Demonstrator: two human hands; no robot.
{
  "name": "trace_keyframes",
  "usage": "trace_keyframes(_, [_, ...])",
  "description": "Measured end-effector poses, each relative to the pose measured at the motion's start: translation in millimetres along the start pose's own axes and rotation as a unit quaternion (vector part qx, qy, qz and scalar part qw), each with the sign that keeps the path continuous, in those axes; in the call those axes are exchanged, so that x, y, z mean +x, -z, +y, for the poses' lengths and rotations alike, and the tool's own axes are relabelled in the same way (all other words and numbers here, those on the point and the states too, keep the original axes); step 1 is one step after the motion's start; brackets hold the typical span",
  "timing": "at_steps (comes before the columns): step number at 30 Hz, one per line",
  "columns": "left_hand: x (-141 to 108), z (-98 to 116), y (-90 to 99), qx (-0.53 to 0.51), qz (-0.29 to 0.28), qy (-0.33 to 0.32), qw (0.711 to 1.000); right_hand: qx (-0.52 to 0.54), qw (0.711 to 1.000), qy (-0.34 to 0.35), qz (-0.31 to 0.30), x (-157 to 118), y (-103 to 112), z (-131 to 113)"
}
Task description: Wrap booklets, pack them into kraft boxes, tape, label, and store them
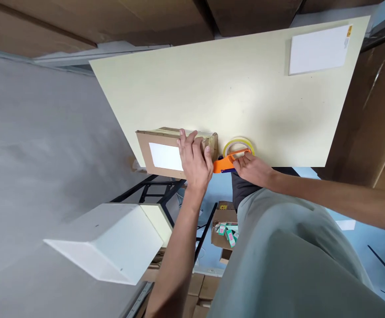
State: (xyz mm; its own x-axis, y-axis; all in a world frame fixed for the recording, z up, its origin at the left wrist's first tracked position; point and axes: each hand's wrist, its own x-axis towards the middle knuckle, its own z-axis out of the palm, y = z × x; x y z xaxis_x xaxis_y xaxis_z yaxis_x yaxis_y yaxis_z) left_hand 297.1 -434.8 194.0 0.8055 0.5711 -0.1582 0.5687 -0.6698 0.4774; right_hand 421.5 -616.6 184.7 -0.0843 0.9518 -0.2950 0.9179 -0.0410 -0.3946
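Note:
At the near edge of a pale tabletop (262, 97) stands a brown cardboard box (142, 150) with a white label (167, 157) facing me. My left hand (196, 161) grips the box near its right end, fingers bent over the upper edge and thumb at the corner. Just right of the box is an orange tape dispenser (223, 165) carrying a yellow-edged tape roll (227, 148). My right hand (250, 168) is closed on the dispenser's handle, whose front end is close to or against the box. Strip details there are too small to tell.
A flat white box (320, 51) lies at the tabletop's far right corner. Large cartons (166, 20) line the back, another (354, 119) the right side. Below left is a white bin-like container (119, 238); on the floor, an open carton (219, 240) of small green-white boxes.

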Motion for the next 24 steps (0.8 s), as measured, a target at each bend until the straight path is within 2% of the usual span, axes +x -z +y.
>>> trace_keyframes(3, [-4,-5,1.4,-0.003,-0.018,-0.024,1.0,-0.003,0.998,0.055,-0.003,-19,-3,24])
trace_keyframes(6, [-4,-6,0.9,-0.006,-0.023,-0.031,0.999,-0.014,0.998,0.057,0.004,-48,4,73])
trace_keyframes(9, [-3,-3,-0.5,-0.019,-0.033,-0.023,0.999,-0.047,0.999,0.011,0.01,-67,29,133])
trace_keyframes(11, [-2,1,-1.2,-0.023,-0.039,-0.012,0.999,-0.071,0.997,-0.015,-0.001,-63,51,160])
trace_keyframes(12, [-2,3,-1.6,-0.022,-0.042,-0.004,0.999,-0.088,0.996,-0.025,-0.013,-54,60,166])
trace_keyframes(14, [-1,6,-2.8,-0.024,-0.045,0.009,0.999,-0.121,0.991,-0.036,-0.038,-28,76,164])
trace_keyframes(19, [-2,6,-8.4,-0.048,-0.032,0.009,0.998,-0.115,0.99,-0.051,-0.057,36,96,122])
trace_keyframes(24, [-7,4,-14.8,-0.021,-0.021,-0.023,0.999,-0.145,0.982,-0.05,-0.106,57,110,84])
